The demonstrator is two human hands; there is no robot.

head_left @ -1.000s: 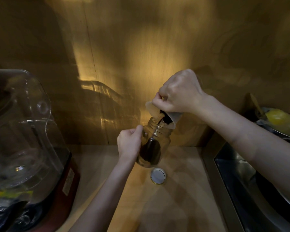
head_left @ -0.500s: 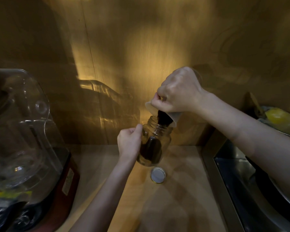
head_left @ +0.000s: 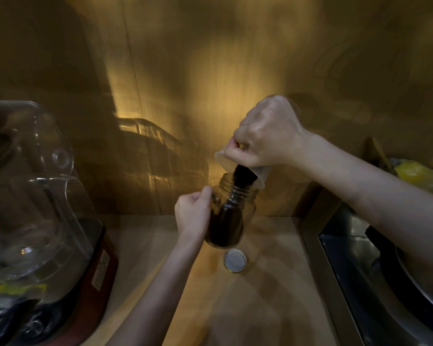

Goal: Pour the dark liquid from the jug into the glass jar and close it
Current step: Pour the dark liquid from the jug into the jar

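Observation:
A clear glass jar (head_left: 245,208) stands on the wooden counter, tilted slightly, more than half full of dark liquid. My left hand (head_left: 193,213) grips its left side near the neck. Above it my right hand (head_left: 265,133) holds a pale translucent jug (head_left: 258,174) tipped steeply down. A thick dark stream (head_left: 243,177) runs from the jug's rim into the jar's mouth. The jar's round lid (head_left: 235,260) lies flat on the counter just in front of the jar.
A large blender with a clear cover (head_left: 33,196) on a red base (head_left: 98,265) fills the left side. A steel sink (head_left: 360,265) lies at the right, with yellow items (head_left: 415,171) behind it. A wooden wall (head_left: 185,71) closes off the back.
The jug has tipped further and the stream has grown from thin to thick. The dark liquid in the jar stands higher. My left hand keeps its hold.

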